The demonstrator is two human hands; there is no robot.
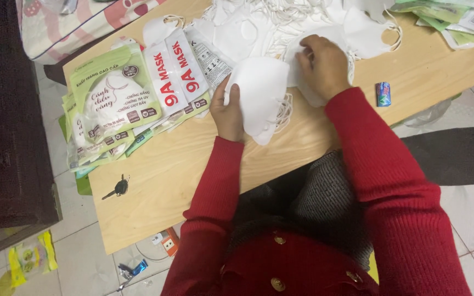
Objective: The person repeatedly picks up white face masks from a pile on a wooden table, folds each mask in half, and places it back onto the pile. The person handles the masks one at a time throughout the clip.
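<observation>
Red knitted sleeves fill the lower frame, and just above them, at centre, the left hand (229,112) pinches a stack of white masks (261,93) by its edge, thumb on top, over the pale wooden table (182,170). Slightly higher and to the right, the right hand (325,64) presses curled fingers onto a loose mask (308,52) from the pile (281,19) at the top. Soft, light and floppy, the masks look easiest gripped along a folded edge rather than by their thin ear loops.

Light wood counter (171,181) low over pale tiled floor (78,246). Dark wooden cabinet (6,120) at left. Patterned cushion (78,22) top left. Floor litter: yellow packet (31,256), orange plug (168,241). Even, soft light.
</observation>
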